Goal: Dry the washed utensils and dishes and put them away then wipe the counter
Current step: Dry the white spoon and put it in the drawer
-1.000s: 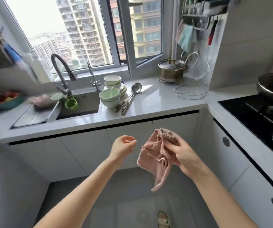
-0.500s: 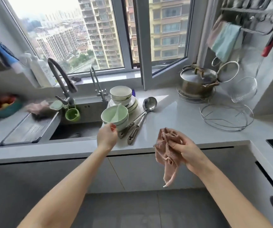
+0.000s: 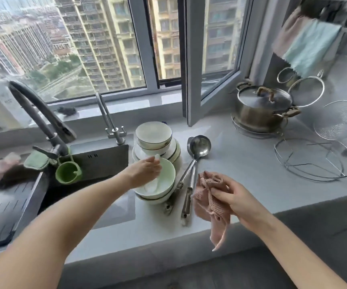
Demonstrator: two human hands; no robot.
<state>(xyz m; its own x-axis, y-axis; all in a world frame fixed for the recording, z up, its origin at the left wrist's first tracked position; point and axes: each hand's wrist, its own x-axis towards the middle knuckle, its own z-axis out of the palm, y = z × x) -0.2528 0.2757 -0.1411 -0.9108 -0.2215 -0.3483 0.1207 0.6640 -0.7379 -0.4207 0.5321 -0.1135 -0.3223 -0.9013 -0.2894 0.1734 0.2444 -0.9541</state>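
A pale green bowl [image 3: 164, 180] tops a stack of white bowls on the grey counter [image 3: 241, 170] beside the sink. A white ceramic spoon [image 3: 157, 161] lies in it, and my left hand [image 3: 145, 171] pinches the spoon's handle at the bowl's rim. Behind stands a second stack of white blue-rimmed bowls and plates [image 3: 154, 135]. A steel ladle [image 3: 197, 148] and another long-handled utensil [image 3: 189, 192] lie to the right of the bowls. My right hand [image 3: 233, 197] grips a bunched pink cloth [image 3: 210, 197] over the counter's front edge.
The sink [image 3: 97, 163] with a curved tap [image 3: 36, 113] is at left, a green cup [image 3: 68, 172] hanging in it. A lidded steel pot [image 3: 262, 107], a wire rack [image 3: 314, 161] and strainers [image 3: 335, 119] stand at right. An open window frame [image 3: 195, 80] juts over the counter.
I have come closer to the counter. My left hand moved forward from the counter's edge to the green bowl and took hold of the spoon. My right hand keeps the pink cloth.
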